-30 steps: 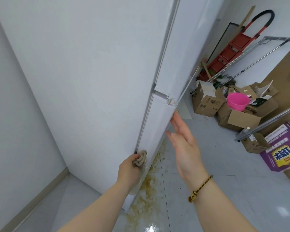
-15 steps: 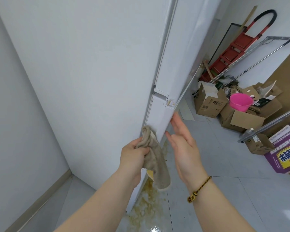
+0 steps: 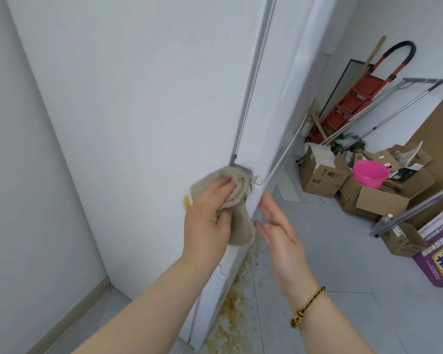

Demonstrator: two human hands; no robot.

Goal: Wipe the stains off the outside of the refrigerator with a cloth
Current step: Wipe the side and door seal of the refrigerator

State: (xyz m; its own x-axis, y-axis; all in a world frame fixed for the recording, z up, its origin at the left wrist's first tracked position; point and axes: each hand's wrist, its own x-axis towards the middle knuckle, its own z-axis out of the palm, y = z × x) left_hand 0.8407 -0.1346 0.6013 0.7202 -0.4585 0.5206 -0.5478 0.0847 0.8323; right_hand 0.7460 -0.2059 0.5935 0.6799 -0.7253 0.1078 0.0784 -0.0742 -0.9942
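The cloth (image 3: 237, 227) is gripped in the curled left hand (image 3: 210, 215) and pressed on the fridge (image 3: 138, 98) side, at the seam between its doors. The right hand (image 3: 281, 238) is held spread, just beside the fridge front edge. A yellow stain (image 3: 187, 201) is seen left of the cloth.
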